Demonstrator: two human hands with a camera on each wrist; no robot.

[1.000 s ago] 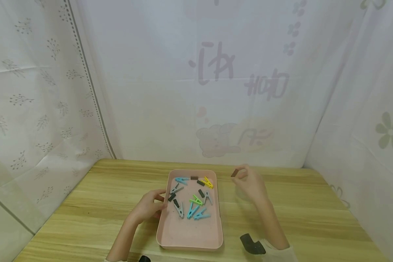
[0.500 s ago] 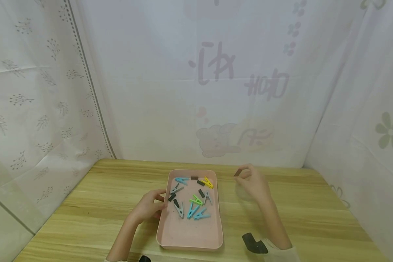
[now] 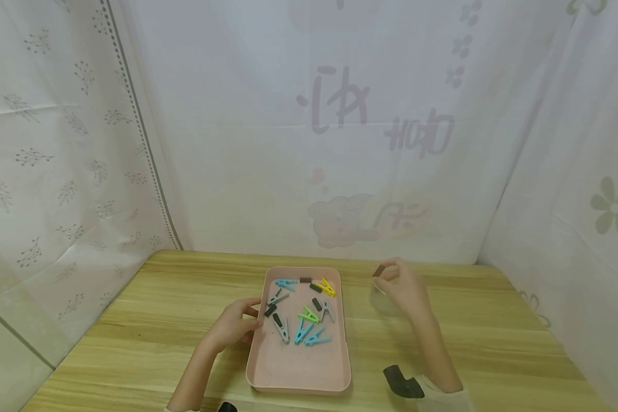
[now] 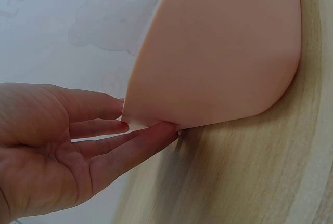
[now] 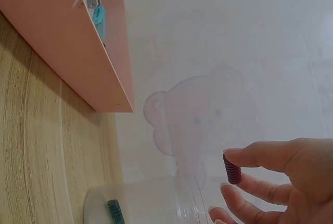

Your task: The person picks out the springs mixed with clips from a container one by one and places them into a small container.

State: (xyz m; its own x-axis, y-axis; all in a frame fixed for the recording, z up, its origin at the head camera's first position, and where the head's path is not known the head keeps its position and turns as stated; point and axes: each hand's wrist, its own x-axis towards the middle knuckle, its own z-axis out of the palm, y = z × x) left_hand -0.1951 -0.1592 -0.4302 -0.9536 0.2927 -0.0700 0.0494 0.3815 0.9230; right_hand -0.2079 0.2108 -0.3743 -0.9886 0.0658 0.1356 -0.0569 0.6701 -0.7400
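Note:
My left hand grips the near-left side wall of a pink tray, with its fingertips at the rim in the left wrist view. Inside the tray lie several clothespins in blue, grey, yellow and green, among them a green clothespin, and several small black ribbed cylinders such as one near the right wall. To the right of the tray, my right hand pinches a small dark reddish ribbed cylinder between thumb and fingertips, raised above a clear plastic container.
A dark green ribbed piece lies in the clear container beside the tray. The wooden table ends at a patterned cloth backdrop, with cloth walls on both sides.
My right hand has shifted slightly to the right, still pinching the ribbed cylinder. My left hand and the tray have stayed in place.

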